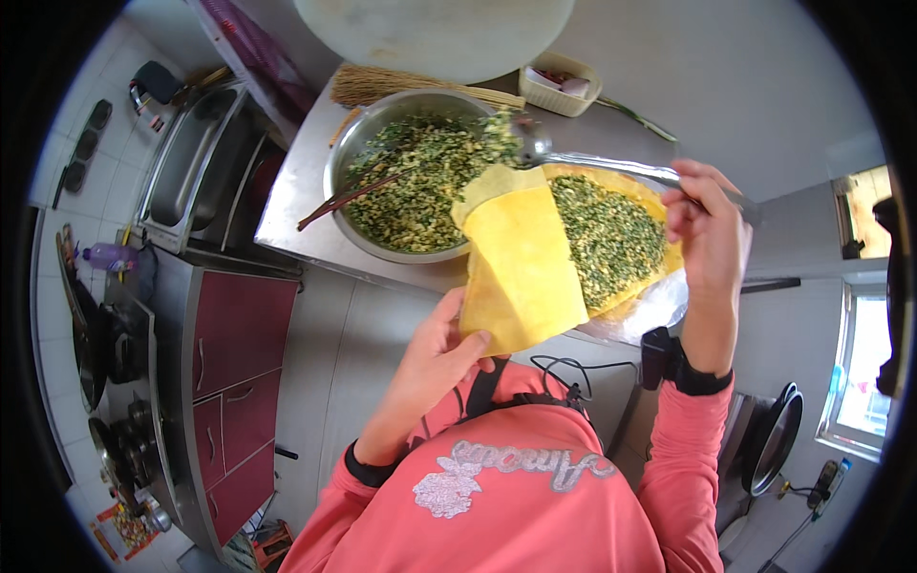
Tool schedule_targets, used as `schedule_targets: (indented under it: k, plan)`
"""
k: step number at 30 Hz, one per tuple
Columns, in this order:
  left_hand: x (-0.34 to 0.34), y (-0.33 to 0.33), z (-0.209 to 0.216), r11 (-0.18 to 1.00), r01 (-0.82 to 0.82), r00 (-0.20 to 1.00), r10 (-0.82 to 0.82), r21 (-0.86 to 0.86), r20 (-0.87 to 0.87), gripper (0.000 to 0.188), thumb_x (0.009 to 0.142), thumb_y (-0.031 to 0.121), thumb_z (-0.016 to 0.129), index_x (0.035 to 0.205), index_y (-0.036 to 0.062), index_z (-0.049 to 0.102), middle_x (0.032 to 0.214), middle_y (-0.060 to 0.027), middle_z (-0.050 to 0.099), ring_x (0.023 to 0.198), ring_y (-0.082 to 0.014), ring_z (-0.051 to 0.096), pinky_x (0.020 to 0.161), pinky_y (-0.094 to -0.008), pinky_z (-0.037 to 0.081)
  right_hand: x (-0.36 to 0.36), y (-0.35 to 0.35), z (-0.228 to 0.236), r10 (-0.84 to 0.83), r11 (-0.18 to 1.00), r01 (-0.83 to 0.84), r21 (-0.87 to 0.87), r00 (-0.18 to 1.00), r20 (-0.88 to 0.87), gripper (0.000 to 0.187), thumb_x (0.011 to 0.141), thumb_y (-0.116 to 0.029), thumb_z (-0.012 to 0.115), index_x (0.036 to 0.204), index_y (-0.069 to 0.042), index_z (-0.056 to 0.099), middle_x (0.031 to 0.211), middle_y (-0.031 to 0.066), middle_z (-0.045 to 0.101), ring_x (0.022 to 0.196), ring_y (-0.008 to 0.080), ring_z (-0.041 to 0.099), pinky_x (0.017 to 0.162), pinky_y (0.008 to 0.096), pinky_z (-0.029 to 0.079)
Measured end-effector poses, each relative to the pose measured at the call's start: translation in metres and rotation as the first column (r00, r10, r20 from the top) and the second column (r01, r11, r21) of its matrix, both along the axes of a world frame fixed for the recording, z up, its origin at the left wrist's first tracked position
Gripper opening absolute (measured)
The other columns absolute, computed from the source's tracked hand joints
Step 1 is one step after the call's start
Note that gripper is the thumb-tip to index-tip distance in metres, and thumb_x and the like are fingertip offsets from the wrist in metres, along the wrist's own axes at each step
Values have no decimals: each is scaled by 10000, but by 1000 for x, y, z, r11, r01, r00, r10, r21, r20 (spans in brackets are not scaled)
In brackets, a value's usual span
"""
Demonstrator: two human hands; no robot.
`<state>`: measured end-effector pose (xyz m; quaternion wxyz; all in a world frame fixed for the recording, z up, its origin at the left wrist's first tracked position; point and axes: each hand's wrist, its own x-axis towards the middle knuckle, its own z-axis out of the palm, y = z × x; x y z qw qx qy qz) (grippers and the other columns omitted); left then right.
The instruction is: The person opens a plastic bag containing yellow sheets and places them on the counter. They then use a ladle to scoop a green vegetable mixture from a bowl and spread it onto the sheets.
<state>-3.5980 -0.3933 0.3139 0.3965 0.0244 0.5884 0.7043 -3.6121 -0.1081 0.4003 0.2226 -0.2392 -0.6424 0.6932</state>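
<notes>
My left hand (pixel 444 349) pinches the near-left edge of a thin yellow sheet (pixel 525 272), lifted and folded partly over. To its right, chopped green and pale-yellow filling (pixel 611 239) is spread on more of the yellow sheeting (pixel 659 205). My right hand (pixel 709 224) is closed around the long handle of a metal ladle (pixel 611 164). The ladle's head is over the right rim of a steel bowl (pixel 334 181), beside a clump of filling. More filling (pixel 415 186) lies in the bowl, with brown chopsticks (pixel 334 203) leaning across its left rim.
Behind the bowl lie a straw whisk broom (pixel 382 84) and a large round pale board (pixel 435 38). A cream basket (pixel 564 86) stands at the back right. Clear plastic (pixel 664 307) lies under the sheeting. Red cabinets (pixel 244 334) and a sink (pixel 177 177) are at left.
</notes>
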Motion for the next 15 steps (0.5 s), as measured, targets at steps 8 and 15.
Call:
schedule_targets:
  k: [8, 15]
  plan:
    - [-7, 4, 4, 999, 41, 999, -41, 0, -23, 463, 914, 28, 512, 1356, 57, 376, 877, -88, 692, 634, -71, 599, 480, -182, 401, 76, 15, -36, -131, 949, 114, 293, 991, 39, 155, 863, -25, 548, 951, 65, 639, 749, 115, 632, 538, 143, 610, 472, 243, 485]
    - [-9, 8, 6, 998, 57, 997, -57, 2, -45, 457, 912, 28, 514, 1348, 55, 379, 873, -93, 696, 628, -74, 606, 479, -179, 402, 86, 11, -85, 66, 679, -136, 721, 990, 125, 192, 912, 13, 500, 986, -4, 676, 869, 86, 654, 643, 169, 654, 586, 233, 512]
